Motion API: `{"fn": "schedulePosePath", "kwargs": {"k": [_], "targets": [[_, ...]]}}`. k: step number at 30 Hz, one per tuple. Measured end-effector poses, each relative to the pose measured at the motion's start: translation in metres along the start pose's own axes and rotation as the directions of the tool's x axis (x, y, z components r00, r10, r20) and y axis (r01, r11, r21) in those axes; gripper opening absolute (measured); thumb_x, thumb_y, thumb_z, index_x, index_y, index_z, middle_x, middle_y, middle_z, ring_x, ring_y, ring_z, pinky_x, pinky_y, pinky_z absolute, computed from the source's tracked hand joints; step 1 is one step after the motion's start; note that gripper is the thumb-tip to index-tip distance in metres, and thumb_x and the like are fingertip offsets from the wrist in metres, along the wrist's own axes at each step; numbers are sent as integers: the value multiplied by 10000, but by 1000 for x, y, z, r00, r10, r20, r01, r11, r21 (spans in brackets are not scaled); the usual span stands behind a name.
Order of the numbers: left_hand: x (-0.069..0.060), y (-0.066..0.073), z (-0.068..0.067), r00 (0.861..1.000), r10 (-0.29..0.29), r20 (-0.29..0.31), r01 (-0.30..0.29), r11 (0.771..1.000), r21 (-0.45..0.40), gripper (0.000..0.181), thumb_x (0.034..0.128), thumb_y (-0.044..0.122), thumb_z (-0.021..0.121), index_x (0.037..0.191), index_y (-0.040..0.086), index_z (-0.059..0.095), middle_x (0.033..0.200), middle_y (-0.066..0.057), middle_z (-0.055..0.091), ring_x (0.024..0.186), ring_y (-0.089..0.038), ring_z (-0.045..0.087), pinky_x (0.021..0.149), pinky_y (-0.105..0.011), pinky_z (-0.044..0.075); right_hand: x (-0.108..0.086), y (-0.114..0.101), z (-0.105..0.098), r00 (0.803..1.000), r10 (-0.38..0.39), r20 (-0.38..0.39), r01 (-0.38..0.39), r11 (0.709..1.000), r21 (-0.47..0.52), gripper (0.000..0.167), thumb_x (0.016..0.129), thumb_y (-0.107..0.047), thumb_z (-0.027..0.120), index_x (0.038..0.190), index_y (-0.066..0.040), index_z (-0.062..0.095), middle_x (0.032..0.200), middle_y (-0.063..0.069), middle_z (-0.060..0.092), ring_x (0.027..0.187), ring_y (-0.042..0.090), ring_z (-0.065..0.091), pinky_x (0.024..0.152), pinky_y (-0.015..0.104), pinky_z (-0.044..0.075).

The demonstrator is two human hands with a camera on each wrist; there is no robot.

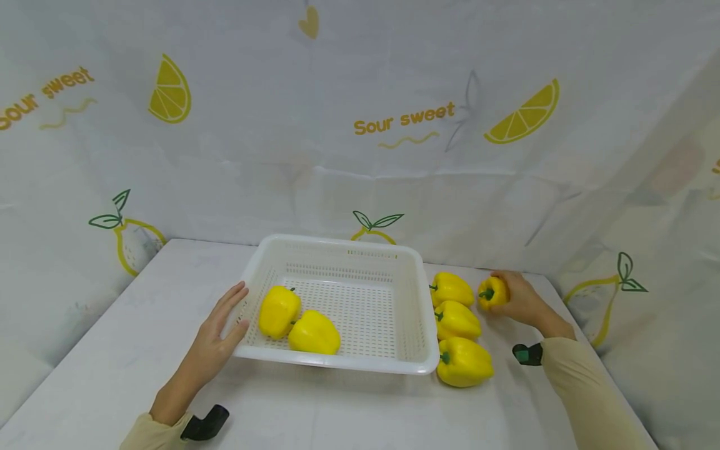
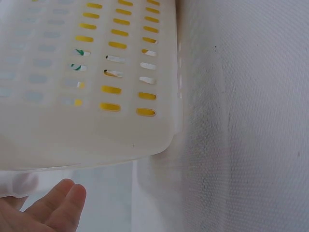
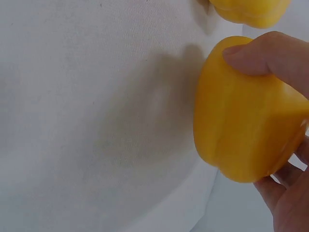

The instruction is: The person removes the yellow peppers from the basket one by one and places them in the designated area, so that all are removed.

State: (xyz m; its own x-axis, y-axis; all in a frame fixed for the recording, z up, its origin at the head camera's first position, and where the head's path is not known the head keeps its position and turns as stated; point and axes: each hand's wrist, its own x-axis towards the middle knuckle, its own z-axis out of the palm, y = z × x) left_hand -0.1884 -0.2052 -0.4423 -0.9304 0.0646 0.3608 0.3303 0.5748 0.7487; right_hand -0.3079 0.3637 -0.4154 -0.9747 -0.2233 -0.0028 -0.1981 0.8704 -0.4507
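Observation:
My right hand (image 1: 524, 302) grips a yellow bell pepper (image 1: 491, 292) near the table's back right. In the right wrist view, the thumb lies over one side of that pepper (image 3: 241, 121) and fingers wrap under the other. My left hand (image 1: 212, 342) is at the left side of a white plastic basket (image 1: 371, 362), fingers extended; whether they touch it I cannot tell. Two yellow bell peppers, one upright (image 1: 279, 312) and one lower (image 1: 315, 332), lie in the basket's left front part. In the left wrist view, yellow shows through the basket's slots (image 2: 111, 90).
Right of the basket, three more bell peppers stand in a column: a back one (image 1: 452, 289), a middle one (image 1: 458, 320) and a front one (image 1: 464, 362). A white cloth with lemon prints (image 1: 281, 187) hangs behind the white-covered table (image 1: 360, 412).

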Motion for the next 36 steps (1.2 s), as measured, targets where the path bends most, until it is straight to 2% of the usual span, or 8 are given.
{"fn": "schedulePosePath", "kwargs": {"k": [3,5,9,12,15,18,22,36], "targets": [[0,0,0,1000,0,0,0,1000,-3,552,970,98,550,1498,49,397,1620,-152,273,1469,-451,271,1221,-278,220,0,1,1,1000,-14,1,14,1000,-8,787,754,-132,804,1373,133,396,1347,383,435,1153,494,467,1008,669,386],[0,1,0,1000,-2,-1,2,1000,-6,552,969,96,552,1498,54,399,1620,-147,275,1473,-446,268,1194,-432,239,0,1,2,1000,-15,10,15,1000,-9,784,747,-133,810,1364,132,406,1331,387,448,1131,488,483,992,664,401],[0,0,0,1000,-10,3,10,1000,-10,558,966,94,554,1500,58,398,1623,-145,272,1475,-444,262,1149,-561,246,-1,2,2,1000,-13,22,13,1000,-28,791,743,-137,810,1369,133,408,1310,398,456,1106,488,497,968,661,419],[0,0,0,1000,-10,0,10,1000,-6,558,965,92,552,1501,63,399,1622,-140,276,1474,-438,264,1173,-524,244,-2,3,1,999,-16,30,17,999,-42,812,747,-148,812,1387,132,400,1317,411,446,1119,505,494,974,673,414],[0,0,0,1000,-5,-1,5,1000,-7,558,966,92,550,1503,71,399,1621,-134,280,1469,-432,270,1231,-270,212,-2,3,0,999,-20,42,22,999,-48,836,752,-156,818,1405,135,385,1328,421,430,1136,520,484,985,689,399],[0,1,0,1000,-2,-1,2,1000,-9,557,968,95,550,1503,74,399,1621,-131,281,1467,-429,271,1213,-181,191,-2,2,-1,998,-19,55,22,999,-50,845,756,-162,824,1409,133,377,1328,421,429,1141,523,480,985,693,394],[0,1,-1,1000,-3,-1,3,1000,-7,554,968,96,552,1500,69,402,1621,-134,282,1471,-432,269,1208,-409,228,-2,0,-2,998,-11,64,14,999,-47,827,761,-162,822,1403,124,387,1326,417,435,1150,527,473,985,695,389],[1,0,-1,1000,-16,6,16,1000,-13,552,969,108,556,1499,69,404,1623,-131,278,1476,-432,266,1118,-611,249,-4,-11,-10,997,8,82,-7,1000,-10,832,804,-216,805,1434,102,364,1405,429,370,1253,595,389,1005,733,355]]}}
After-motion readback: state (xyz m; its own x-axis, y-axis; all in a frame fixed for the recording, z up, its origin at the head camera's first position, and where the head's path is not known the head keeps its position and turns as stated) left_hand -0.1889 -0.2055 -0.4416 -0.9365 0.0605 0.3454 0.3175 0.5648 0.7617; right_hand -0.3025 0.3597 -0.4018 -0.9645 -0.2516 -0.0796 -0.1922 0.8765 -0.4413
